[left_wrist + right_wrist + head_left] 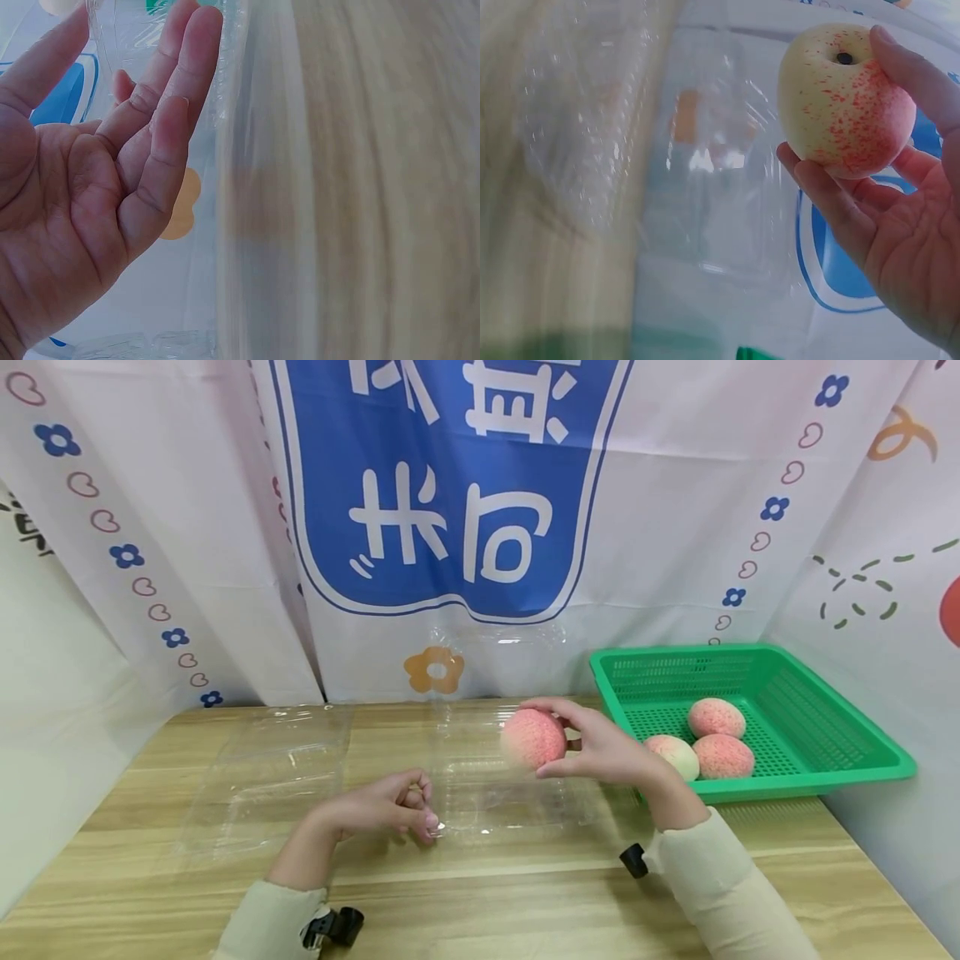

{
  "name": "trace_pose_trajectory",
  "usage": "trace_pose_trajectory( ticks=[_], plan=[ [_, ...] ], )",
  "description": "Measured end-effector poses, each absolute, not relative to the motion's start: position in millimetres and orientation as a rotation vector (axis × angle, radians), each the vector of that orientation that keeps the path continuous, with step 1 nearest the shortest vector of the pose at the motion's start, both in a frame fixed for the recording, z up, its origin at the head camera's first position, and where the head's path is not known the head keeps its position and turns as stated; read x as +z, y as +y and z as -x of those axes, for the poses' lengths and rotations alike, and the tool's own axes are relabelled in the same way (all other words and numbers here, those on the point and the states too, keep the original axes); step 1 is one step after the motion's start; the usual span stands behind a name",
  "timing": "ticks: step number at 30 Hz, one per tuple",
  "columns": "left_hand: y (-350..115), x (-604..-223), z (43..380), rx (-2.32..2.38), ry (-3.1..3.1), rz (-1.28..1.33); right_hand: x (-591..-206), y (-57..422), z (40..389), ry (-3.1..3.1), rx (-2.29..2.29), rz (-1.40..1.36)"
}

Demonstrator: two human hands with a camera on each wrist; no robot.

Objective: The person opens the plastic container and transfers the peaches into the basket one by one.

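My right hand grips a pink and cream peach above a clear plastic box that stands with its lid raised. In the right wrist view, the thumb and fingers curl round the peach, whose dark stem hollow shows. The left hand is at the box's near left corner, thumb and forefinger pinching its edge. From the left wrist view, the other fingers extend loosely beside the plastic; the exact contact is partly hidden.
To the right, a green basket holds three peaches. Another clear plastic box lies on the wooden table at left. A printed cloth hangs behind the table.
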State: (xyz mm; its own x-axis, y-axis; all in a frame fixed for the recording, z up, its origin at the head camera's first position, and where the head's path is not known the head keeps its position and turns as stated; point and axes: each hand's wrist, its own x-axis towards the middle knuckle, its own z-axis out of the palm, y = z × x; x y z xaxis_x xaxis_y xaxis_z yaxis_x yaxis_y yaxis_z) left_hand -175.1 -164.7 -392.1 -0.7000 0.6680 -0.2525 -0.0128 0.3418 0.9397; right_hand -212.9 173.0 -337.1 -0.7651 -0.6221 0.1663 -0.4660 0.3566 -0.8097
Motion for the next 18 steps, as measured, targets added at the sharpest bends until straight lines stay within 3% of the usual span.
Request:
trace_pose_trajectory(
  ticks=[18],
  plan=[
    [-164.2,-396.0,175.9,1.397,1.981,-0.539,-321.8,230.6,210.7,2.627,-1.287,0.847]
  ],
)
